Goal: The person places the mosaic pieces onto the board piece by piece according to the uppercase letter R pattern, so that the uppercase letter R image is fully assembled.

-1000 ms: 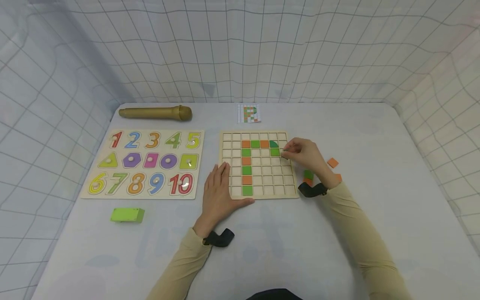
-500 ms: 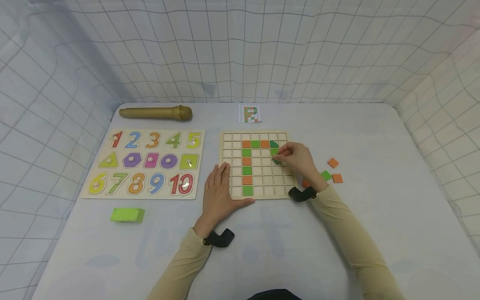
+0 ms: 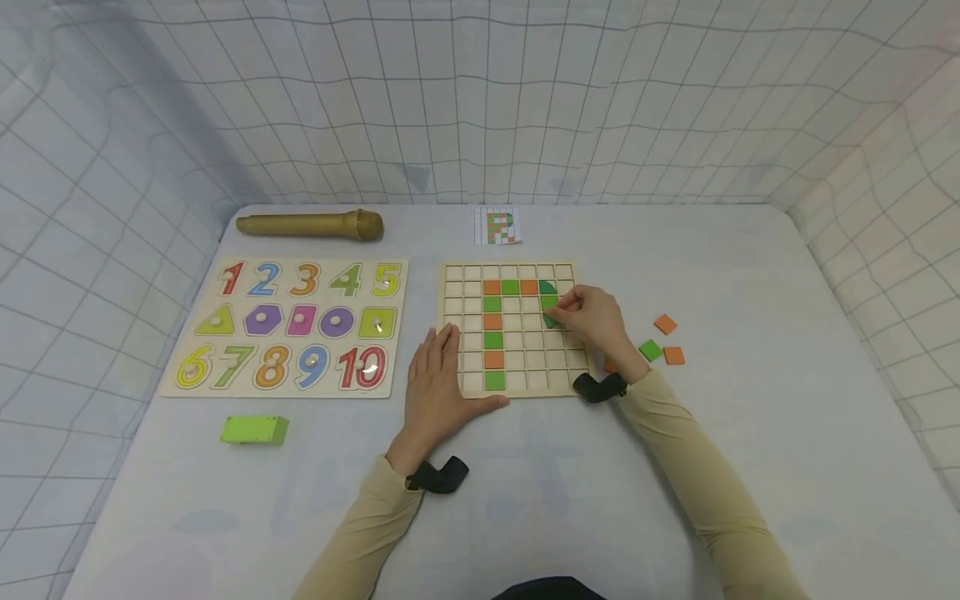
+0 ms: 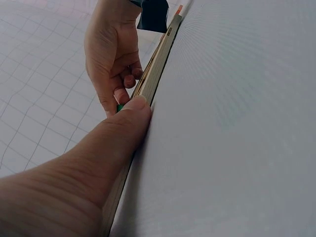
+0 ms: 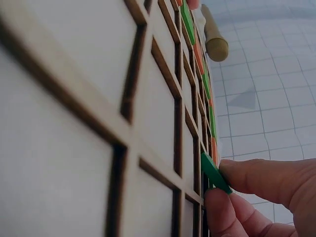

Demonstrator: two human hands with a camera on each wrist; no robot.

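Currently, the left hand (image 3: 438, 390) is touching the near-left corner of the wooden grid board (image 3: 534, 360), fingers extended, thumb along the near edge, while the right hand (image 3: 597, 318) — nearer the dark green tile (image 5: 216, 174) — is pinching it between thumb and finger, the tile reaching left of the fingertips and slanting off the board, just nearside of a light green square (image 3: 550, 302). Loose tiles (image 3: 651, 350) are lying rightward on the white table (image 3: 540, 517) — and beyond, a pattern card (image 3: 498, 226) and microphone (image 3: 315, 225) are resting before a grid-patterned wall (image 3: 517, 104)
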